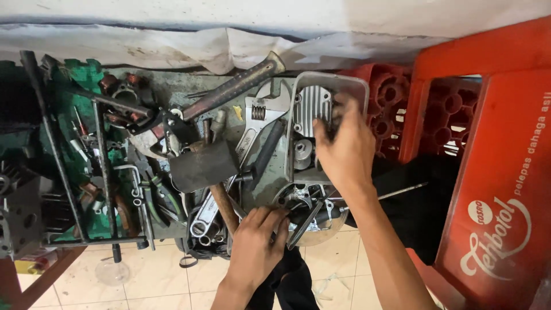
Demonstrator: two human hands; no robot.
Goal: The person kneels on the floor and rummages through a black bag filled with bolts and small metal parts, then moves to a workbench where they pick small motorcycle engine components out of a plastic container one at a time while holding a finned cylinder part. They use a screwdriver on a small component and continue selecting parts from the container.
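at three o'clock we see a red crate [493,172], tilted, with a round white logo and white script down its side; its right edge is cut off. a second red crate part [390,97] with round cells sits behind the right hand. a white sheet [229,46] runs along twelve o'clock.

at nine o'clock the pile of tools [115,161] is a tangle and we cannot sort most of it; a hammer [201,166], a long handle [235,86] and an adjustable wrench [258,115] stand out. a dark cloth [413,206] at four o'clock hides what lies under it.

our right hand [344,149] lies on the tray [298,97] at one o'clock, fingers curled over a finned metal cover [313,106] inside it; whether it grips or only touches, we cannot tell. our left hand [255,241], at six o'clock, is loosely spread, fingertips on the edge of a round engine part [304,204] just below the tray. the hands are apart.
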